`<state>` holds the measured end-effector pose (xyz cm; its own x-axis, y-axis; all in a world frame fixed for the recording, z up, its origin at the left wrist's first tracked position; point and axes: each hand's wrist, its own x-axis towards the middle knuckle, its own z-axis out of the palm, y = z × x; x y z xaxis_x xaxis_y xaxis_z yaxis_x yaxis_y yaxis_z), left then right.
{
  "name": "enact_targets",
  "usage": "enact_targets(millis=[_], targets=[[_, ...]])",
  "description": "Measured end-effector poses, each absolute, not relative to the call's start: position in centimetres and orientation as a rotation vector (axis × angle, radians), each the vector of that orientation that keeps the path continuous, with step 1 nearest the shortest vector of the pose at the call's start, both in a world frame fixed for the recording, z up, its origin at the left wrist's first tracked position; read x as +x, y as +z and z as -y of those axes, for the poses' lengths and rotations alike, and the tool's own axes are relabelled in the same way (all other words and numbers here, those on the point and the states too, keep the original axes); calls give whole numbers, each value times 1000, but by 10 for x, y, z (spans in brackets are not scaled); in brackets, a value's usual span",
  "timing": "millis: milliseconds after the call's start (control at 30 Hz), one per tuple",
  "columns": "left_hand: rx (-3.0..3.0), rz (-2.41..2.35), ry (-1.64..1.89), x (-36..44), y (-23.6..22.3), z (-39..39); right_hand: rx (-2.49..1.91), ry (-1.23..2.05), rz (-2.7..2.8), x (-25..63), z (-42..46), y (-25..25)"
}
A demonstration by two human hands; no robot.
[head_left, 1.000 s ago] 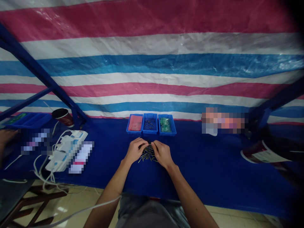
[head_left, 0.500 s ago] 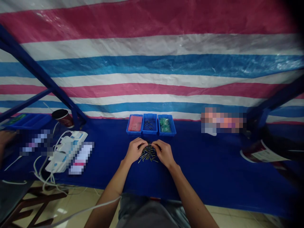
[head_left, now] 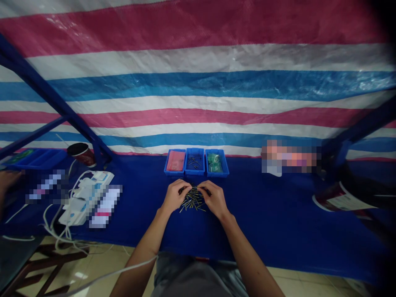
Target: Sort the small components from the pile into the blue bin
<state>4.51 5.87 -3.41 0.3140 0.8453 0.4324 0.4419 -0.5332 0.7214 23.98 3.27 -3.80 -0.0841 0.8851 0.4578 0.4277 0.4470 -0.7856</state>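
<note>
A loose heap of small dark metal pins (head_left: 193, 200) lies on the blue tabletop cloth (head_left: 266, 214), right in front of me. My left hand (head_left: 175, 196) curls against the heap's left side, and my right hand (head_left: 215, 200) curls against its right side. Both sets of fingertips point inward at the top of the heap. I cannot tell whether either hand pinches a pin. Just beyond stand three blue bins: one with a pink-red item (head_left: 175, 161), one with dark pins (head_left: 194, 161), and one with green items (head_left: 215, 162).
A white power strip (head_left: 86, 199) with tangled cables sits to my left, beyond it a paper cup (head_left: 82, 153) and a blue tray (head_left: 37, 159). A co-worker's hand (head_left: 8, 179) shows at the left edge. A striped tarp (head_left: 198, 86) hangs behind the table.
My hands have drawn slightly apart, and more of the heap now shows between them.
</note>
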Motion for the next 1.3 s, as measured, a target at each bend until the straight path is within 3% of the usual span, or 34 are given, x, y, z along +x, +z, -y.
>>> enact_targets(millis=[633,1300], targets=[[2190,-1055,1041,46,-34,-55,-1134,573,1757,231,-30,-40],[2157,-1077,1080,47,-36,-57,-1394,358,1878,232,-31,-45]])
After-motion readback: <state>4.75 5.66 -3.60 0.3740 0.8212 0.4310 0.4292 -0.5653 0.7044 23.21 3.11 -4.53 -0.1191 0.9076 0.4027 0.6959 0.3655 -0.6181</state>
